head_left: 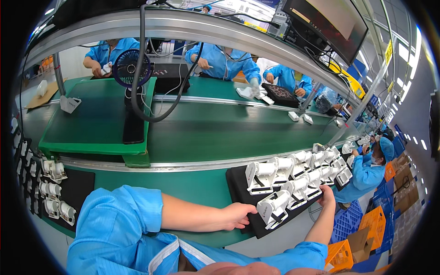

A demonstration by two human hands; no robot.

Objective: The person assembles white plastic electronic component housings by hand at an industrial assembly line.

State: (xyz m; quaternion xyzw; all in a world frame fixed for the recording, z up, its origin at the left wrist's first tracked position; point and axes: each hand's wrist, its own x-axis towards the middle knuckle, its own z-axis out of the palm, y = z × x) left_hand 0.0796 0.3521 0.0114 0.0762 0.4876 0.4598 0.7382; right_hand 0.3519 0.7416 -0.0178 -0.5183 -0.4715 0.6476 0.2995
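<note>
A black padded tray lies at the front right of the green bench, bearing rows of white plastic device housings with rounded cylinder tops and black strips. My left hand is closed at the tray's near left corner, its thumb close to the nearest housing. On the tray's right edge my right hand is closed, with its fingers partly hidden behind the edge and the housings. Both forearms are bare below blue sleeves.
A second black tray with similar white units is at the left. Beyond the green bench runs a conveyor belt with a green stand, a fan and a phone. Co-workers in blue sit opposite and at right. Orange crates stand lower right.
</note>
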